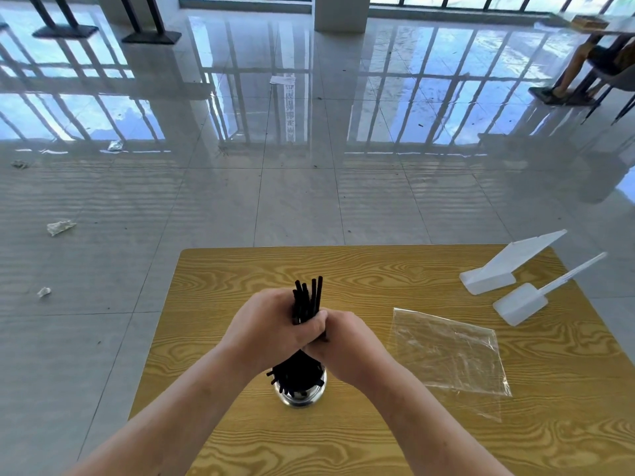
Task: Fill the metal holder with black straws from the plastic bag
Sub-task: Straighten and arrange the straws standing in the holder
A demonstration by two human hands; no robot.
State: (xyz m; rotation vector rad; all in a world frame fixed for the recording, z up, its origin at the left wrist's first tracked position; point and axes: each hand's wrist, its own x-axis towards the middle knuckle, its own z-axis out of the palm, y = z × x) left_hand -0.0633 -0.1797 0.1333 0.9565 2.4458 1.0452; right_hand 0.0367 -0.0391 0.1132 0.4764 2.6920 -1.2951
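Far to your left, crumpled scraps [60, 227] lie on the tiled floor, well apart from the work and of no concern to it. On the wooden table [223, 280] your left hand [271, 324] is curled round the bundle of black straws [307, 297] from the left side. It grips about midway up, so the upper ends stand free above your knuckles. Below your hands the bundle runs down into the metal holder [302, 399], which stands upright near the table's front edge. Most lower ends appear to be inside its mouth, though a few on the left splay out over the rim. That is likely why you squeeze the bundle: to gather the strays and steer them all in together. Your right hand [347, 341] clamps the same bundle from the other side, touching your left, so the straws are pinched between both palms and cannot fan apart. To the right, the plastic bag [446, 352] lies flat and looks empty, which suggests the task is near its end. Beyond it, at the table's far right corner, sit two white plastic scoops [522, 304], untouched.
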